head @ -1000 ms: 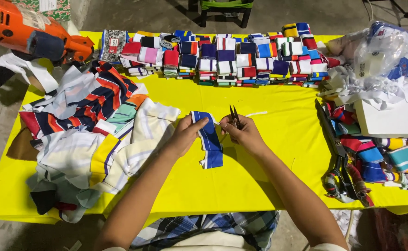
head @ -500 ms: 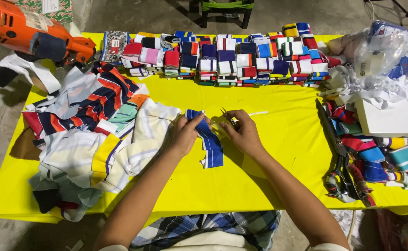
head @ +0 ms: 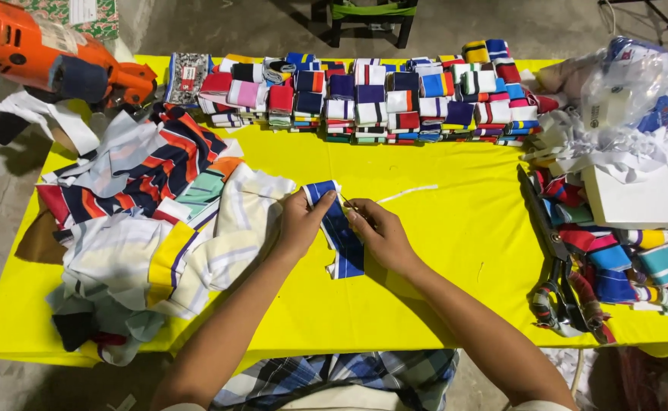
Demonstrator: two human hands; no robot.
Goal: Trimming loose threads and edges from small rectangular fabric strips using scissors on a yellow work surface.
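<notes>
A blue fabric strip with white stripes point(head: 341, 236) lies on the yellow table point(head: 440, 228) between my hands. My left hand point(head: 300, 222) pinches its upper end near the white edge. My right hand point(head: 380, 236) grips a small pair of thread snips point(head: 347, 204), whose thin tip points at the top of the strip. Both forearms reach in from the bottom of the view.
A heap of striped cloth pieces point(head: 144, 228) lies at the left. Rows of folded coloured strips point(head: 364, 99) line the far edge. Large scissors point(head: 551, 251) and more strips sit at the right, beside a white box point(head: 646, 199) and a plastic bag point(head: 631, 99). An orange power tool point(head: 52, 65) sits far left.
My right hand has tilted the snips down from upright toward the top of the strip. My left hand has shifted slightly along the strip's upper end.
</notes>
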